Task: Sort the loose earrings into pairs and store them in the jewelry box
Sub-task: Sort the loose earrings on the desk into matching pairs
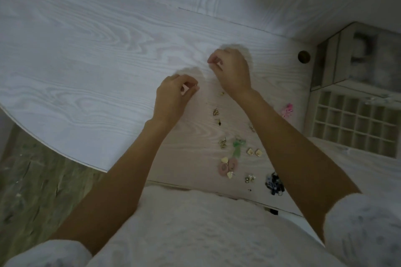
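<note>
I am holding both hands over the white wood-grain table [86, 39], fingers curled in toward the thumbs. My left hand [173, 95] is pinching something tiny at its fingertips, too small to make out. My right hand [231, 69], toward 1 o'clock from the left, is pinching the same way; whether anything sits in that pinch I cannot tell.

The loose earrings [227, 151] are lying between my forearms, toward 5 o'clock from my left hand, in a scatter whose long axis is running from 12 to 6 o'clock. A green bow earring [237, 147] is lying with its tail pointing toward 7 o'clock. A pink earring [287, 110] is sitting apart at 3 o'clock, just beside the jewelry box [355, 119], whose gridded compartments are facing up at the table's right edge.
</note>
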Tool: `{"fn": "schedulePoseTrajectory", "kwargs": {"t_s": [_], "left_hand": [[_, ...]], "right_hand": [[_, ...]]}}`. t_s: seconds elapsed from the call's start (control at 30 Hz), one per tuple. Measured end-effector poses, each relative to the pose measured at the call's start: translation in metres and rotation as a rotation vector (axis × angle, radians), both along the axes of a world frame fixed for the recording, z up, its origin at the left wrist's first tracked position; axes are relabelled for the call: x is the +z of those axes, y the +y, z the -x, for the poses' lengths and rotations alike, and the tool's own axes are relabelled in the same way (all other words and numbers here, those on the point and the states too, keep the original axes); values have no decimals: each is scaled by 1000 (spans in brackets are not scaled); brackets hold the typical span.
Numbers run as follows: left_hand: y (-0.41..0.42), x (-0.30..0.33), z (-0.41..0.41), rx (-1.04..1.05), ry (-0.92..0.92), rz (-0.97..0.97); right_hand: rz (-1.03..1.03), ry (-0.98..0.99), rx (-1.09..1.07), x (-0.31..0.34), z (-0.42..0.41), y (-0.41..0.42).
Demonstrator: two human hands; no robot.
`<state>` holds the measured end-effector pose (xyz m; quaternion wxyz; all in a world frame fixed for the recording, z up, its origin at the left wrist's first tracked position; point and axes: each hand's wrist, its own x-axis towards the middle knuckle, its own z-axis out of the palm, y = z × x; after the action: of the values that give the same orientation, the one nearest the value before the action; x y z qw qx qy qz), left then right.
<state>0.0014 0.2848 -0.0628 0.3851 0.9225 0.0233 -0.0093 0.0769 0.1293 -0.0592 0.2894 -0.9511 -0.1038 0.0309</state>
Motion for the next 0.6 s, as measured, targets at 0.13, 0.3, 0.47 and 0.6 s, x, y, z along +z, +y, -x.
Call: {"fn": "schedulePoseTrajectory", "kwargs": {"t_s": [0.13, 0.3, 0.47, 0.6], "left_hand": [[-47, 15, 8, -146, -38, 111], [-91, -1, 10, -299, 27, -36], [-112, -9, 7, -261, 21, -111], [-115, -15, 13, -201, 26, -81]], "right_hand": [[-61, 22, -166, 16, 45, -62], [36, 119, -180, 10, 70, -92], [145, 112, -116, 0, 74, -90], [60, 156, -197, -3, 75, -89]]}}
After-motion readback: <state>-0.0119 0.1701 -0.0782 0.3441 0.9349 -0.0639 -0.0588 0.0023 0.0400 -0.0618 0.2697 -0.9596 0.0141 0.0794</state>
